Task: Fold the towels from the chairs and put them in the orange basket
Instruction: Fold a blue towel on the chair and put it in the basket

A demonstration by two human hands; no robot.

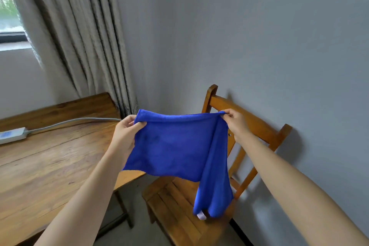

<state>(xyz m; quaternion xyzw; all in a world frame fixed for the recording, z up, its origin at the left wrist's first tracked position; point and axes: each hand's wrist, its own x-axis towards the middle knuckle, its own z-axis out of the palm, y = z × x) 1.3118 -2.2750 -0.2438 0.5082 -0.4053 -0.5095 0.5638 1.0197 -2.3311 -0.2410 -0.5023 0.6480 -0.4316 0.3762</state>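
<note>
Blue microfibre towel (175,146) pinched at top corners by left hand (127,130) and right hand (235,122) above wooden slatted chair (199,215); even out long right drape, then bring corners together.

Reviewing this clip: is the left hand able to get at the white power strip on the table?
Probably not yet: the left hand grips a corner of the blue towel. The way across the table to the power strip looks unobstructed, though.

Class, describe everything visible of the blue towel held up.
The bright blue, soft-looking cloth towel hangs in the air, its top edge stretched between the left hand and right hand, which both pinch it. Its right side droops lower in folds over a wooden chair, a small white tag at the bottom.
</note>
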